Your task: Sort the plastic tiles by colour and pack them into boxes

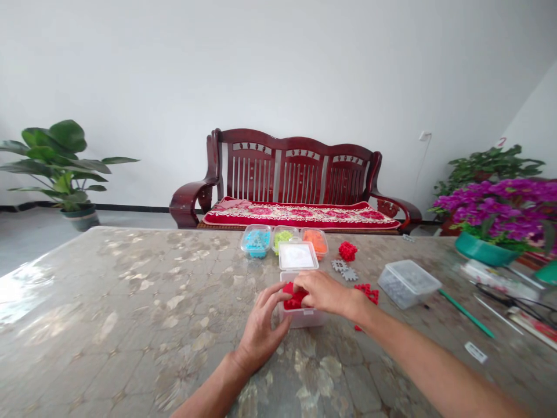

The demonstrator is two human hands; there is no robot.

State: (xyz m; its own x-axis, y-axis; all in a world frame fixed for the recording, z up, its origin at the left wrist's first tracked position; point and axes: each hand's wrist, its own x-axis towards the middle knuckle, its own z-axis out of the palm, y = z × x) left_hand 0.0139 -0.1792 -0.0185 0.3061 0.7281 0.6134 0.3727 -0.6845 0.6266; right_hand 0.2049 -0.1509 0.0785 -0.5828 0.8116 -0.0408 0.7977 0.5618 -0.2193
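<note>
A clear plastic box [304, 319] with its lid [298, 256] tipped back stands in front of me, and red pieces [294, 297] show at its top. My right hand [321, 290] reaches over the box from the right, its fingers bent down onto the red pieces. At the box's left side is my left hand [264, 325], thumb and fingers apart, with fingertips by the rim and the red pieces. Whether either hand grips a piece is hard to make out. More red pieces [368, 293] lie beside my right wrist.
Behind the box stand containers of blue [256, 241], green [284, 237] and orange pieces [314, 241]. A red cluster [347, 251], grey pieces [344, 270], a lidded box [409, 283], a green stick [466, 313] and a flower pot [487, 249] are on the right.
</note>
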